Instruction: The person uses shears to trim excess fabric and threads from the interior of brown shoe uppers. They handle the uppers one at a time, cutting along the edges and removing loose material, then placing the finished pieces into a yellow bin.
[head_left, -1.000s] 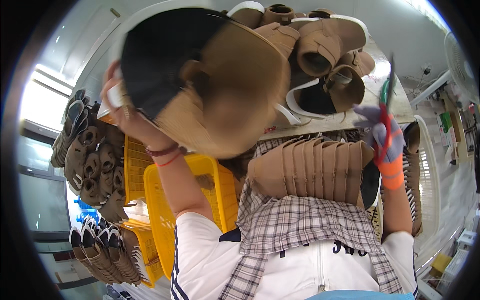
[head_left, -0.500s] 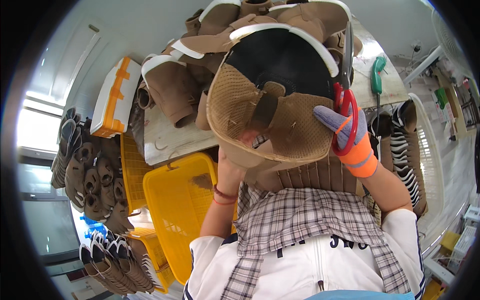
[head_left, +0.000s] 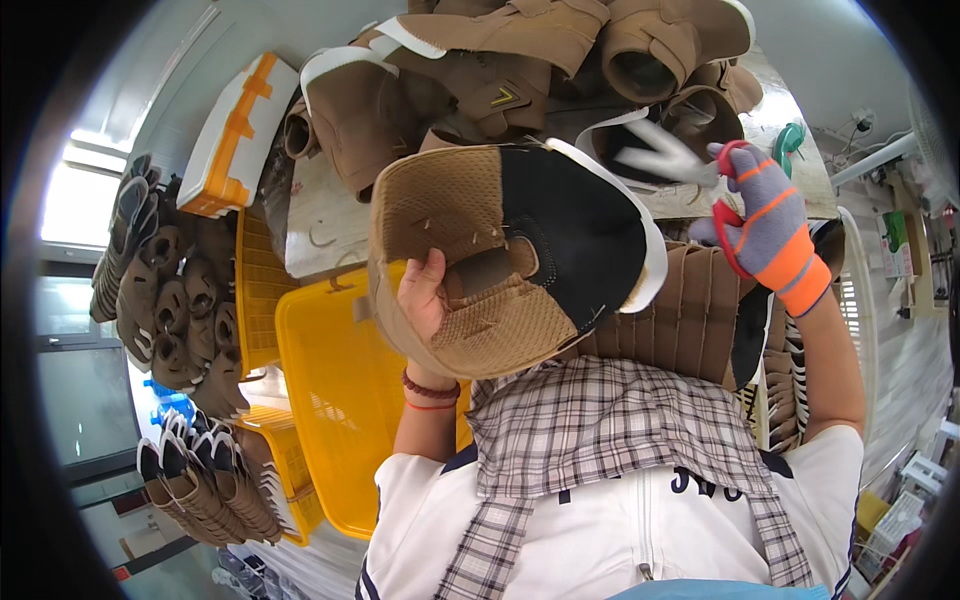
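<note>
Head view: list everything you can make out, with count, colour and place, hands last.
Held cap: one, brown and black, centre
Scissors: one pair, red-handled, right of centre
Table: one, pale, ahead
Piled caps: several, brown, on table
Tool: one, green, table's right side
Apron: one, checked, on body
Nested caps: one stack, brown, by apron
Box: one, white and orange, left of table
Baskets: at least three, yellow, left
Stacked caps: many, brown, far left
Left hand: one, bare, on held cap
Right hand: one, grey-orange glove, on scissors
</note>
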